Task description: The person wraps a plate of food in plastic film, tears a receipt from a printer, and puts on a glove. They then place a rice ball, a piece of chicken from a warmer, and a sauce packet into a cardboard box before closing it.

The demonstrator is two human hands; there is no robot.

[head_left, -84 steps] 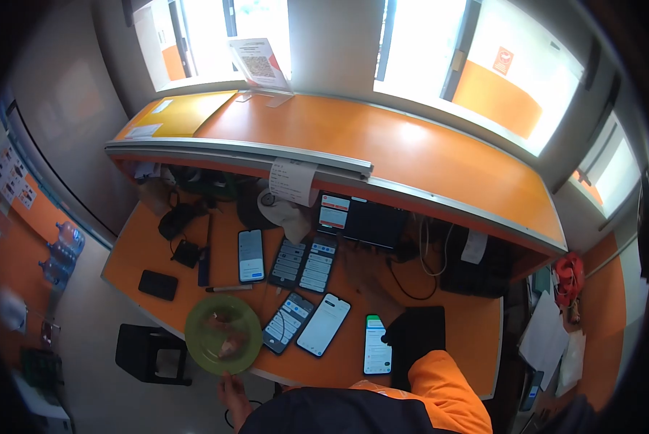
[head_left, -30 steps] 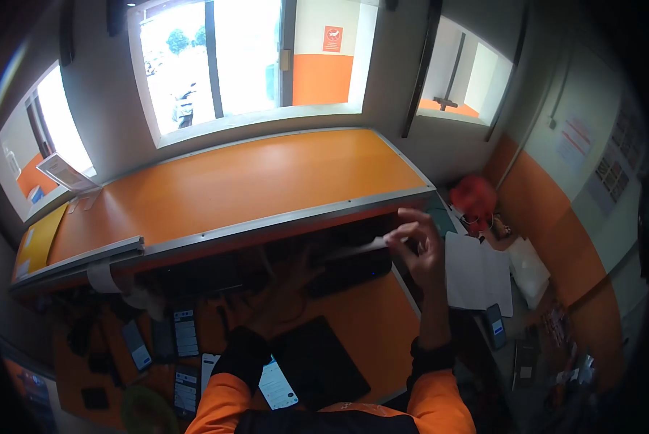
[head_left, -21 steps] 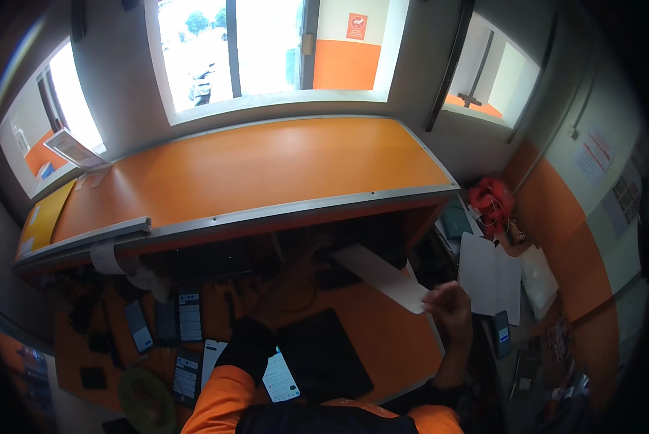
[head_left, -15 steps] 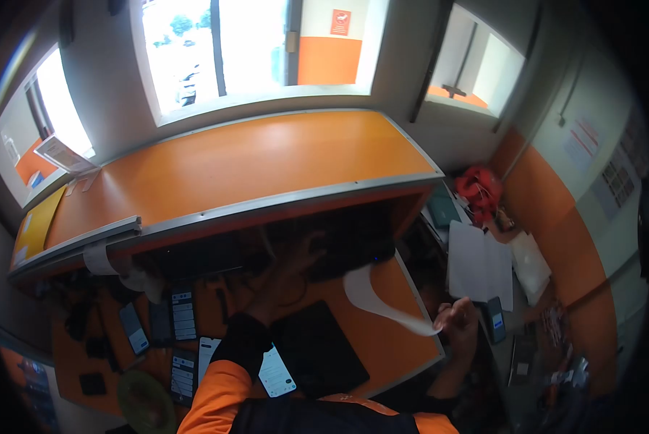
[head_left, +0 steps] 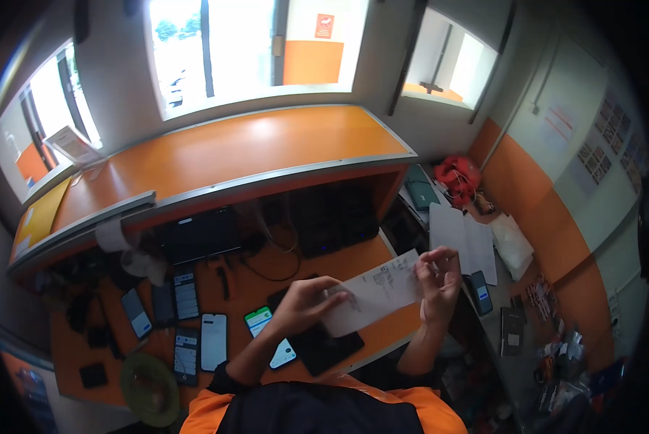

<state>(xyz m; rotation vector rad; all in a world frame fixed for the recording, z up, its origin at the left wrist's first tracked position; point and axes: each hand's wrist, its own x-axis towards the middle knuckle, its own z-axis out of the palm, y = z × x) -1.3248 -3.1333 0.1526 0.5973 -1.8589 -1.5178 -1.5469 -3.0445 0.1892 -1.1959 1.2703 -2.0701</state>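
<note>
A long slip of white paper with printed text (head_left: 374, 295) is stretched between my two hands above the desk. My left hand (head_left: 311, 304) pinches its near-left end, thumb on top. At the upper right end, my right hand (head_left: 438, 278) grips the paper between thumb and fingers. Below the paper lies a flat black pad (head_left: 328, 354), partly covered by it and by my left arm. A phone with a lit green and white screen (head_left: 270, 336) rests just left of the pad, partly behind my left forearm. Another lit phone (head_left: 214, 341) lies farther left.
Several phones, one of them dark (head_left: 162, 304), lie on the orange desk (head_left: 71, 362) at left. The raised orange counter (head_left: 252, 141) crosses ahead, with black devices (head_left: 339, 231) beneath it. At right, a side table holds papers (head_left: 458, 242) and a phone (head_left: 478, 291).
My left hand has come back from under the counter and taken hold of the paper's other end. My right hand has risen, and the curled paper is now held flatter.
</note>
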